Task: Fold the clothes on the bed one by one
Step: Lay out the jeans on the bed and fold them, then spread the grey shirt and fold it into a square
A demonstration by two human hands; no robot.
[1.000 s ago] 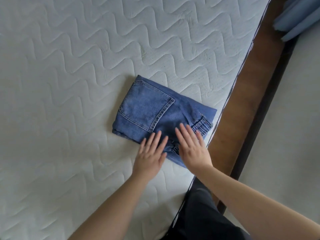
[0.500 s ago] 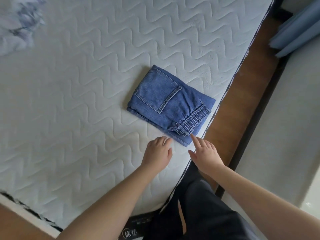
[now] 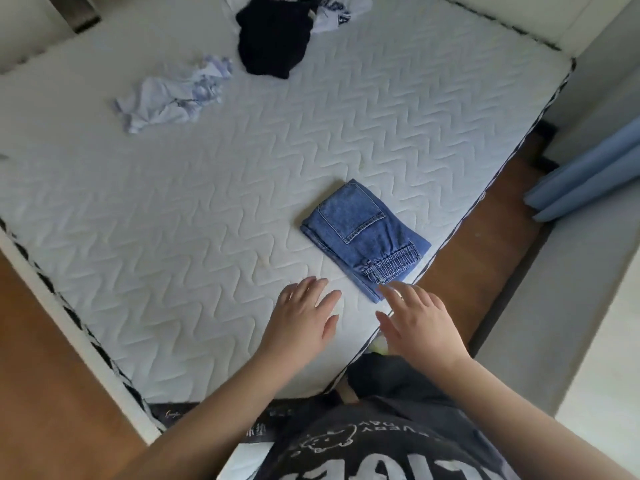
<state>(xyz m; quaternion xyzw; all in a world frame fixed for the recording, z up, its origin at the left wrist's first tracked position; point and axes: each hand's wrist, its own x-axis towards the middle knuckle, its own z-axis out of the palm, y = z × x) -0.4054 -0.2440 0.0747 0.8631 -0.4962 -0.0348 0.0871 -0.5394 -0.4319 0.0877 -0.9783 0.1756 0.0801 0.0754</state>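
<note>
Denim jeans (image 3: 363, 237) lie folded near the mattress's (image 3: 207, 202) right edge. My left hand (image 3: 301, 317) and right hand (image 3: 419, 320) hover flat-fingered, holding nothing. Next target — pale crumpled garment (image 3: 173, 95) — lies far left, long axis left-right; I judge my left hand nearer.

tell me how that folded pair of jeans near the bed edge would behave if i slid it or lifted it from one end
The folded jeans look like thick denim in several stacked layers, so they would probably slide across the quilted mattress as one block. Lifted from one end, the layers would likely sag and fall open. They seem fairly heavy for their size, and not fragile.
</note>
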